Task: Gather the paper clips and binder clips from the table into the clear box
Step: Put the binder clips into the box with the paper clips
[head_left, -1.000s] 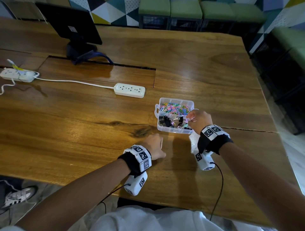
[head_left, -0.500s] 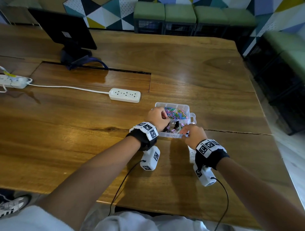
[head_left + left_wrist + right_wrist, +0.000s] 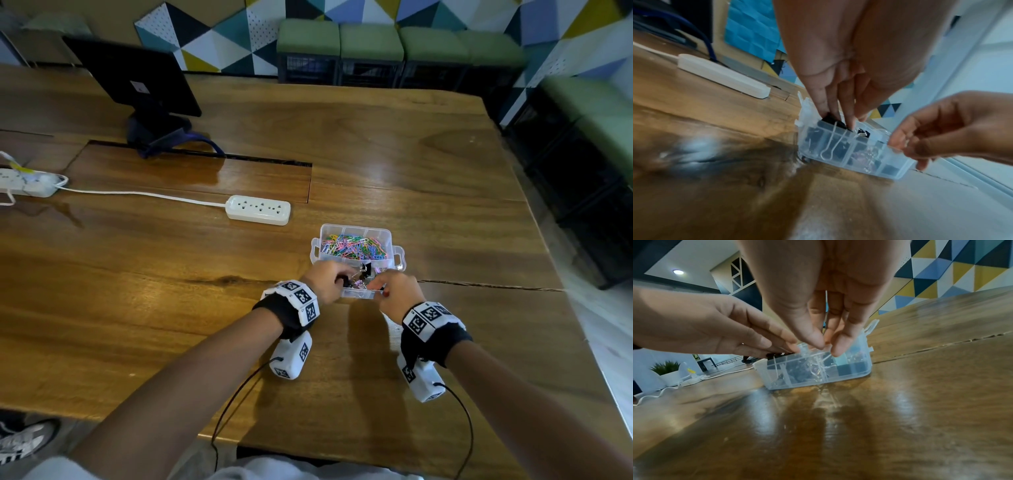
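The left hand [image 3: 838, 91] pinches a black binder clip [image 3: 833, 122] over the clear box [image 3: 397, 255]; the right hand [image 3: 824, 308] has its fingertips pressed together above the box, on what I cannot tell.

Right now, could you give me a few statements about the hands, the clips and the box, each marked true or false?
1. The left hand pinches a black binder clip at the clear box. True.
2. The coloured paper clips lie in the box's near half. False: they fill the far half.
3. The right hand rests flat on the table. False: its fingertips are at the box's near rim.
4. A white power strip lies beyond the box, to its left. True.
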Motion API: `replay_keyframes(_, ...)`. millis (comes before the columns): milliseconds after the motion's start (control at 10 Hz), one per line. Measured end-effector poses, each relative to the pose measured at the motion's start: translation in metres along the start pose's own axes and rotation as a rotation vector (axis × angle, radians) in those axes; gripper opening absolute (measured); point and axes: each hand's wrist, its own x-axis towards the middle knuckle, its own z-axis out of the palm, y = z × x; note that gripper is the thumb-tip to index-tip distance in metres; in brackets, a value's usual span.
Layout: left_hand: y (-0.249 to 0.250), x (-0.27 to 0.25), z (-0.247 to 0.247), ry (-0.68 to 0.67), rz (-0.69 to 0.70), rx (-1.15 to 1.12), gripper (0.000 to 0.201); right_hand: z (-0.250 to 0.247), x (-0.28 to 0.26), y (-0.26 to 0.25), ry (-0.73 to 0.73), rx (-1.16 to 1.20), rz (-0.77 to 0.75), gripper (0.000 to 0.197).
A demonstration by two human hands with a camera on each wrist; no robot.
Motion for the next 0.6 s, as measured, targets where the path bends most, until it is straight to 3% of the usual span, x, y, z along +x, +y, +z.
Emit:
replay_keyframes(200,0.009,-0.002,0.015,-0.199,0.122,0.193,0.047,0.001,-0.001,-0.006,-0.02,-0.023,-0.007,0.027)
replay_keyframes(300,-0.001,0.004,0.018,-0.25,0.131,0.511,0.054,-0.001,-0.003,-0.004,-0.016,-0.022,-0.013,0.027)
replay_keyframes(400,-0.016,0.005,0.018,-0.225,0.107,0.688,0.063,-0.004,-0.006,-0.003,-0.013,0.009,-0.01,0.026)
replay_keyframes(600,-0.033,-0.007,0.006,-0.144,0.098,0.619,0.074,-0.012,-0.009,0.005,-0.001,0.047,0.023,0.026)
